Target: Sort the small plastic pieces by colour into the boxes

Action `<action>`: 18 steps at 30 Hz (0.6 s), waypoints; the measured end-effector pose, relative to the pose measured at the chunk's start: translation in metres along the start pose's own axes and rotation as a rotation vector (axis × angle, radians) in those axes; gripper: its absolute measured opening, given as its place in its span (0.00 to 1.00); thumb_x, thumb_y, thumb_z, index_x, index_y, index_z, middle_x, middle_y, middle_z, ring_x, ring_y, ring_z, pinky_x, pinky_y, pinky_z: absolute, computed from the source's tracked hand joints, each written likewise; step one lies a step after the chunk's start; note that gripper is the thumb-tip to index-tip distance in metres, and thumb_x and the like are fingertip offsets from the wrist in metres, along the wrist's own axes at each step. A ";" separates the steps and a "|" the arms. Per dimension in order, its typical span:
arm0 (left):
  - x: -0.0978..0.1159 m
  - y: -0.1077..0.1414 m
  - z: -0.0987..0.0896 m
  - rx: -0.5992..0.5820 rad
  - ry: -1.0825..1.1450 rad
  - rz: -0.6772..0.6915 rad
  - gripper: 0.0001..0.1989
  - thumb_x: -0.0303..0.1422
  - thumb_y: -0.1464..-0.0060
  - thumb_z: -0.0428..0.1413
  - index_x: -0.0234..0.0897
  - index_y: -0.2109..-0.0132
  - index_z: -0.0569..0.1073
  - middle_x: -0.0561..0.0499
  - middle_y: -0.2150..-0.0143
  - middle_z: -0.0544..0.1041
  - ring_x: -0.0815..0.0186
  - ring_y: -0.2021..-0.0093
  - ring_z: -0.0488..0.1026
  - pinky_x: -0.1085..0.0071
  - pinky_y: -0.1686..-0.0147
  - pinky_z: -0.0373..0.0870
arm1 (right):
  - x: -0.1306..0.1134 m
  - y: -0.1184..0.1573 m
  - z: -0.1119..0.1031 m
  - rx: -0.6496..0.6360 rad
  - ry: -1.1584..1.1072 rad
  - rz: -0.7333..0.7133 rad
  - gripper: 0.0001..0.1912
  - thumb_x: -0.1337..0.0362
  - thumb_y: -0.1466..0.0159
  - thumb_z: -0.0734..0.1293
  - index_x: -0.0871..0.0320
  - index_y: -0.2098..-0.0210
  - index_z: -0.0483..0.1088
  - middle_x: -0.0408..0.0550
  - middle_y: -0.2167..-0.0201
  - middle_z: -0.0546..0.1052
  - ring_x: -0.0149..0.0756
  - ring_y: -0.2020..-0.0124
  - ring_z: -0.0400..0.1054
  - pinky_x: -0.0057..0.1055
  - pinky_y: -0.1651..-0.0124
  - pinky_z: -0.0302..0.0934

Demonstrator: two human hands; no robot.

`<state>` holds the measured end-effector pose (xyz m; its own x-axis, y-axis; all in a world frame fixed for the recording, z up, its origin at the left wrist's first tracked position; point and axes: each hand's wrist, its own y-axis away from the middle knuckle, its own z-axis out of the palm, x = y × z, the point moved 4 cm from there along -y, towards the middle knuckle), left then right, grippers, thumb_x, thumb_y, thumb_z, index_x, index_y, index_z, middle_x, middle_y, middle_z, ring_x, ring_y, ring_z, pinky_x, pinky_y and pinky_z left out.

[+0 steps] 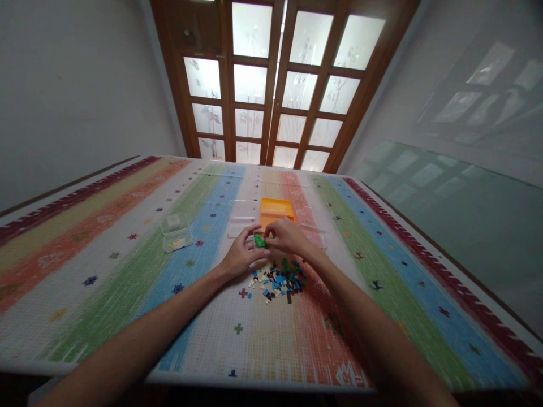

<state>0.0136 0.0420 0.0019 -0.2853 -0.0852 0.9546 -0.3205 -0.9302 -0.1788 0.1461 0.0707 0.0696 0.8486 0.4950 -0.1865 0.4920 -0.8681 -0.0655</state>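
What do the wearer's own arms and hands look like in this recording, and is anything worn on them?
The left hand and right hand are bare, with no gloves. Both forearms are uncovered as far as the picture shows, with no sleeves in view. I see no watch or bracelet; a thin ring would be too small to make out.

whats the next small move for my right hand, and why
Probably reach to the pile for another green piece: the right hand is at the green bits beside the left hand, and more green shows in the pile.
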 end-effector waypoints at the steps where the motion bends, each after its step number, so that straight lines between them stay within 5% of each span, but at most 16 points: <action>1: 0.000 0.000 0.000 -0.003 0.001 -0.001 0.35 0.28 0.57 0.69 0.40 0.42 0.66 0.43 0.42 0.70 0.58 0.50 0.76 0.54 0.46 0.72 | 0.000 -0.001 0.000 -0.005 -0.009 0.003 0.11 0.62 0.39 0.68 0.60 0.61 0.82 0.51 0.69 0.82 0.35 0.69 0.71 0.27 0.67 0.55; 18: 0.002 0.001 0.000 -0.003 -0.055 0.001 0.35 0.29 0.56 0.68 0.40 0.42 0.66 0.40 0.39 0.67 0.56 0.49 0.76 0.54 0.47 0.73 | 0.007 0.008 -0.016 0.045 -0.200 0.040 0.12 0.70 0.42 0.67 0.62 0.62 0.82 0.44 0.77 0.75 0.27 0.77 0.60 0.25 0.71 0.49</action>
<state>0.0125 0.0413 0.0036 -0.2355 -0.1061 0.9661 -0.3228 -0.9291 -0.1807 0.1587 0.0675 0.0835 0.8097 0.4467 -0.3806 0.4454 -0.8900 -0.0972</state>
